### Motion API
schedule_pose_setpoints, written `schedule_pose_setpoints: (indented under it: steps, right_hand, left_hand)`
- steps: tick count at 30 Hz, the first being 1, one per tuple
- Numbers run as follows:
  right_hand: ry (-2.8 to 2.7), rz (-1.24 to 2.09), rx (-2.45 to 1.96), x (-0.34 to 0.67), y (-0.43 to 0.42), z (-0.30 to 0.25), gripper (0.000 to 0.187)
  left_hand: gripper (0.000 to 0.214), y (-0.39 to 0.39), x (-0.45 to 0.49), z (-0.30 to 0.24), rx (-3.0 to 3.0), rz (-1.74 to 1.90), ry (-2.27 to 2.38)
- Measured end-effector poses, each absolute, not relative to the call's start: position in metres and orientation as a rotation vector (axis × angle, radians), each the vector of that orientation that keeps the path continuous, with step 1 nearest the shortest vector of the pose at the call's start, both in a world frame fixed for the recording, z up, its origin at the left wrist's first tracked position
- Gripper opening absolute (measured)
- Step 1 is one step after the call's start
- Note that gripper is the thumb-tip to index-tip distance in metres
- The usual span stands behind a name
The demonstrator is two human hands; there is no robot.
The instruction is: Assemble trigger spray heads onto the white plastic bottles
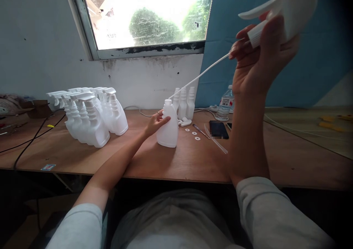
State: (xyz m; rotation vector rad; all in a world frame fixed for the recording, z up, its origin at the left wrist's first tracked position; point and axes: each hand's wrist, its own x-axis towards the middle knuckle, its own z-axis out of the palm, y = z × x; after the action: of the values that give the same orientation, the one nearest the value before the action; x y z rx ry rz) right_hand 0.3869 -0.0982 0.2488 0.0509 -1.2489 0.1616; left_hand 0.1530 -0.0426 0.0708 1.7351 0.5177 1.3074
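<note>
My left hand (158, 122) is wrapped round a white plastic bottle (168, 133) that stands upright on the table, its mouth uncapped. Raised high on the right, my right hand (259, 54) grips a white trigger sprayer head (298, 10). From the sprayer's ribbed collar a thin dip tube (205, 71) slants down to the left, its tip at or just above the bottle mouth; contact is hard to make out. Behind the held bottle stand several capless white bottles (190, 104). Loose white sprayer heads (185, 122) lie beside it.
Several assembled spray bottles (95, 127) stand grouped on the left. Right of the held bottle lie white washers (194, 133), a pen (200, 130), loose tubes (219, 145) and a dark phone (218, 129). A water bottle (224, 105) stands by the wall. Black cables (33, 140) cross the left end.
</note>
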Motion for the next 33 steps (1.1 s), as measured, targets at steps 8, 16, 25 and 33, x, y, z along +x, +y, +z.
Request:
schedule_pose_setpoints:
  steps: [8,16,25,33]
  right_hand:
    - [-1.302,0.276,0.071,0.380,-0.094,0.247,0.028]
    - [-1.606,0.562,-0.317,0.337,-0.073,0.222,0.037]
    - [-1.740,1.069,-0.322,0.287,-0.035,0.157,0.047]
    - [-1.548,1.146,-0.169,0.270,-0.031,0.133,0.044]
  left_hand:
    - [0.046,-0.047,0.156,0.070,1.744,1.354,0.525]
    - [0.039,-0.054,0.161,0.068,1.859,1.463,0.674]
    - [0.051,-0.039,0.154,0.065,1.913,1.569,0.796]
    - [0.053,-0.022,0.127,0.081,1.888,1.761,0.755]
